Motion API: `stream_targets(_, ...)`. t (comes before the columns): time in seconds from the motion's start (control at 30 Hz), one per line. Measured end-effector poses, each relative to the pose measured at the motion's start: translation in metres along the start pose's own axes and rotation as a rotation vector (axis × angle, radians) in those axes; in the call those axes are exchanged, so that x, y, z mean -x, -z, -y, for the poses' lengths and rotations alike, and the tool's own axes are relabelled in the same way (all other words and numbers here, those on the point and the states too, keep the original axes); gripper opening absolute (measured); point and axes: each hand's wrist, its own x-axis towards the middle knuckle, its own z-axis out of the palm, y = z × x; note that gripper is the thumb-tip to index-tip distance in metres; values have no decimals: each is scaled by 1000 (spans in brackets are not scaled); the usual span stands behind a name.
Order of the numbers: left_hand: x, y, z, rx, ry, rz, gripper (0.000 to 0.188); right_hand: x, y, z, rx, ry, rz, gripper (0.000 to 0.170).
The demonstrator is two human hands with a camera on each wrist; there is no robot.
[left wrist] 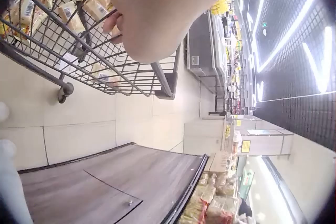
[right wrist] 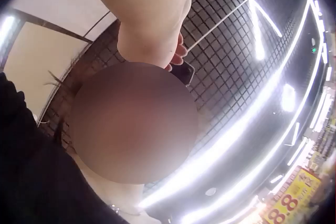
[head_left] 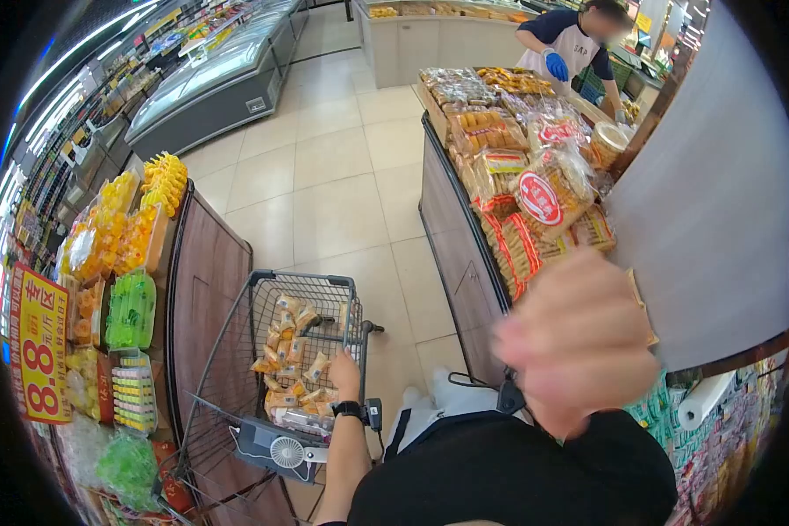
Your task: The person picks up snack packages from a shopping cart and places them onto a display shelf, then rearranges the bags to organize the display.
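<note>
A wire shopping cart (head_left: pixel 302 279) stands in front of me, with several small wrapped snack packs (head_left: pixel 285 351) lying in its basket. My left hand (head_left: pixel 345 379) grips the cart's right side; in the left wrist view its fingers (left wrist: pixel 111 23) curl over the wires. My right hand (head_left: pixel 579 342) is raised close before the head camera, blurred, with fingers bent. From the right wrist, its fingertips (right wrist: pixel 180 56) show beside a dark device (right wrist: pixel 184 73) at the head; I cannot tell whether they hold it. A small white fan (head_left: pixel 287 452) is mounted at the cart's near end.
To the right, a wooden stand (head_left: pixel 465 237) bears bagged biscuits (head_left: pixel 552 188). Packaged sweets (head_left: pixel 131 307) and a price sign (head_left: pixel 42 346) line the left stand. A tiled aisle (head_left: pixel 333 175) runs forward past a chest freezer (head_left: pixel 219 83). Another person (head_left: pixel 557 44) wearing a blue glove stands behind the biscuits.
</note>
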Motion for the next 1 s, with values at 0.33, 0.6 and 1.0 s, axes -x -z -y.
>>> stream_targets(0.33, 74, 7, -52, -14, -169, -12, 33, 27, 83, 102, 150, 34, -484, 30)
stream_targets(0.6, 135, -8, -92, -38, -269, 32, 32, 57, 163, 148, 356, -22, -583, 19)
stream_targets(1.0, 213, -27, -130, -40, -338, 147, 32, 75, 228, 204, 349, 5, -574, 17)
